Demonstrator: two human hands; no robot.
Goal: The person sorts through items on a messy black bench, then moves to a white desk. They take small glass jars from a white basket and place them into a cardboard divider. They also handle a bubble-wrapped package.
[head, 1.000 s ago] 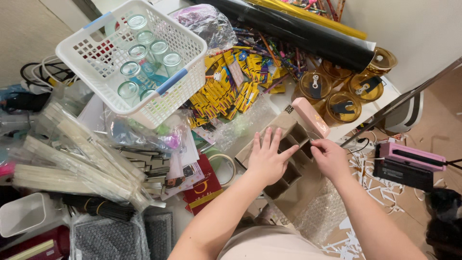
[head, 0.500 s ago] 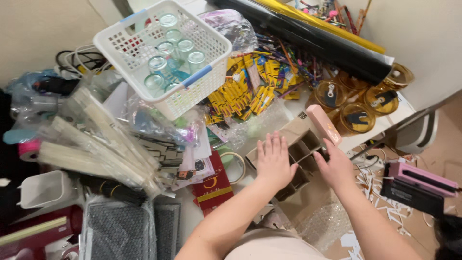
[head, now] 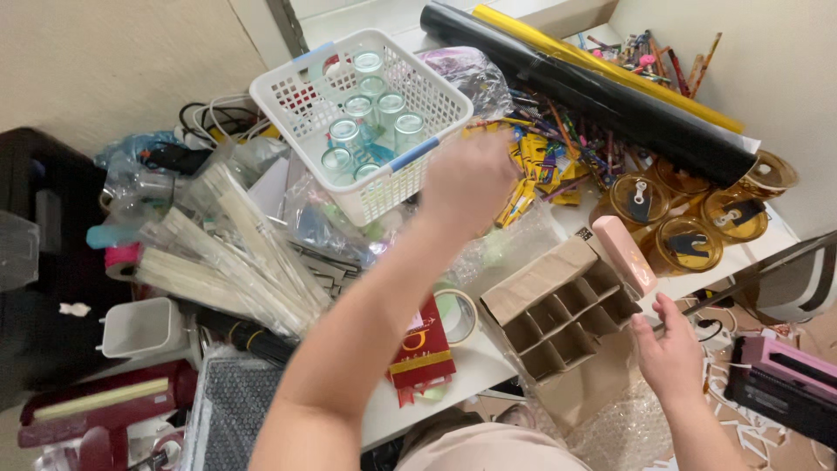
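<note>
Head view shows the left hand raised and blurred over the middle of the cluttered table, beside the white basket of glass jars; it seems loosely curled and empty, though I cannot tell for sure. At the table's near right edge, the right hand rests open-fingered against the brown cardboard divider box, gripping nothing.

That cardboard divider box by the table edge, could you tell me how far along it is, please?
Done: the cardboard divider box stands assembled, its visible cells empty. In hand: right hand at its corner; left hand, blurred, reaches toward the white basket of glass jars. Left: nothing fills the cells yet.
</note>
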